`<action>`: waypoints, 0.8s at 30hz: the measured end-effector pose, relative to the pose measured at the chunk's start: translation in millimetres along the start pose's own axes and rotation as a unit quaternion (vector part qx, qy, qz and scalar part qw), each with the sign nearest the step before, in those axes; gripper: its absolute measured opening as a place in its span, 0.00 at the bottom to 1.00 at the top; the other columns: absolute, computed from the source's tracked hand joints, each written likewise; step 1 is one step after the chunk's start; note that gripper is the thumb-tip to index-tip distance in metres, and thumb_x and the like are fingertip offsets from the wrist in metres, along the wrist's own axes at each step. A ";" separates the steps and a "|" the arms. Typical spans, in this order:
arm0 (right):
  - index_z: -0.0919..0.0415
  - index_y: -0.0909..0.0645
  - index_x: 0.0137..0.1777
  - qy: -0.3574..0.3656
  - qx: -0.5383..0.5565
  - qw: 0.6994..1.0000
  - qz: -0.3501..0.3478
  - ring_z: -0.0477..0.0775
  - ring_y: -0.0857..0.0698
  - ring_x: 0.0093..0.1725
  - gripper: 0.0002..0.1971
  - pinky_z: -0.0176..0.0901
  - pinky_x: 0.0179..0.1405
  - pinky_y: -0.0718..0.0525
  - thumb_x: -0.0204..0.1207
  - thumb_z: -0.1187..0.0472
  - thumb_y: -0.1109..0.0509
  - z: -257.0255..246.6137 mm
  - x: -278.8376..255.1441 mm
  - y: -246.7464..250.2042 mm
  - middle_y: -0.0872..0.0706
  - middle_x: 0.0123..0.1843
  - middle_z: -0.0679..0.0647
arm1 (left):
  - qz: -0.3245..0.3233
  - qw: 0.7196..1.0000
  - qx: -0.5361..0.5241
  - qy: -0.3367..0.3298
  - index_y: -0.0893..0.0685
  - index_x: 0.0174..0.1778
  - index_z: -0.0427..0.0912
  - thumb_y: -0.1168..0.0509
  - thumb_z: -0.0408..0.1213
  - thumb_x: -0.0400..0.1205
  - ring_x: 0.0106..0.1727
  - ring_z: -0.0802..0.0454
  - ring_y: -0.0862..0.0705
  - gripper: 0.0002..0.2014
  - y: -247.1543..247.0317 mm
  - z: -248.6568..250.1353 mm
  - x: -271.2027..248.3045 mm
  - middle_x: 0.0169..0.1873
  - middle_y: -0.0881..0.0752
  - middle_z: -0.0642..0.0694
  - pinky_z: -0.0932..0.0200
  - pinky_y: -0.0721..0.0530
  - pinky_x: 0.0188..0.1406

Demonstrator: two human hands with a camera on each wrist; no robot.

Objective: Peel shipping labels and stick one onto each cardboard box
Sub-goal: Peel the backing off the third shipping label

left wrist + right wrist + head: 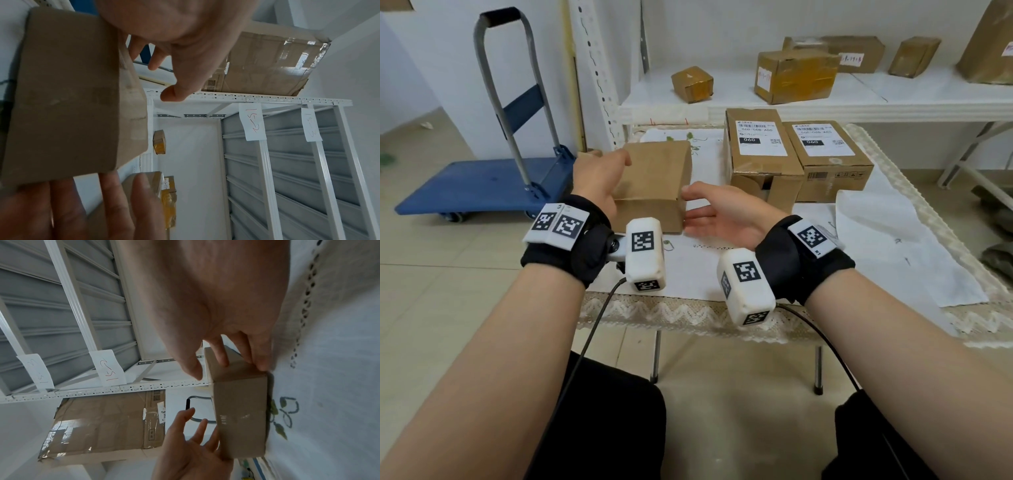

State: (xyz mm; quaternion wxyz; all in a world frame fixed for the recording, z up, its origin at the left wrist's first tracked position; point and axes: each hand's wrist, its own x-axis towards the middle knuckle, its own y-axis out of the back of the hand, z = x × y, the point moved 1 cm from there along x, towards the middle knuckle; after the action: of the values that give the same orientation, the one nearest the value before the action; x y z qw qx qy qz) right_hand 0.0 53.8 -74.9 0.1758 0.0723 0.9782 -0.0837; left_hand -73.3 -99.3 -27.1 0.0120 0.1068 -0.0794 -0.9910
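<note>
A plain brown cardboard box (pixel 654 171) (pixel 68 97) (pixel 240 410) with no label stands on the white tablecloth (pixel 709 270) between my hands. My left hand (pixel 599 178) (pixel 185 40) (pixel 191 447) is at its left side, fingers straight and spread, thumb reaching over the top edge. My right hand (pixel 715 212) (pixel 216 305) (pixel 82 207) is at its right end, straight fingers touching the cardboard near the bottom corner, thumb clear. Two boxes with white shipping labels (pixel 760 144) (pixel 825 150) stand side by side to the right, further back.
A white sheet of paper (pixel 887 240) lies on the table's right part. Behind the table a white shelf (pixel 914 99) carries several taped boxes (pixel 794 73). A blue platform trolley (pixel 482 185) stands on the floor at the left.
</note>
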 end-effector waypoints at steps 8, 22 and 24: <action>0.61 0.22 0.60 0.018 0.012 1.000 0.020 0.67 0.11 0.60 0.08 0.60 0.66 0.12 0.87 0.59 0.33 -8.3 -4.6 4.7 0.18 0.65 0.67 | -0.004 1.000 0.003 0.023 0.31 0.80 0.38 0.35 0.33 0.85 0.62 0.48 0.30 0.26 0.4 -0.6 -3.5 0.56 0.27 0.48 0.51 0.26 0.66; 0.61 0.26 0.68 0.130 0.074 0.989 -0.023 0.68 0.13 0.58 0.19 0.61 0.62 0.10 0.80 0.75 0.32 -24.2 -36.9 26.2 0.19 0.67 0.64 | -0.067 0.994 -0.091 0.005 0.16 0.51 0.49 0.28 0.45 0.81 0.61 0.47 0.12 0.07 4.0 12.8 -3.5 0.53 0.12 0.48 0.44 0.14 0.66; 0.59 0.28 0.75 0.135 0.059 0.989 -0.011 0.66 0.12 0.56 0.25 0.61 0.64 0.11 0.80 0.74 0.31 -26.8 -45.8 37.3 0.16 0.69 0.66 | -0.101 0.988 -0.115 -0.014 0.15 0.61 0.50 0.27 0.45 0.81 0.59 0.49 0.10 0.14 -2.1 12.7 -4.7 0.54 0.10 0.49 0.48 0.10 0.60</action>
State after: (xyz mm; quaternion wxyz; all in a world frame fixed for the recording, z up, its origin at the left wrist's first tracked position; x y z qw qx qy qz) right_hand 39.9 90.1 -39.1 0.0366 0.0827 0.9871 -0.1324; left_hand -71.4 -95.0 -14.2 -0.0771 0.0987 0.0459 -0.9911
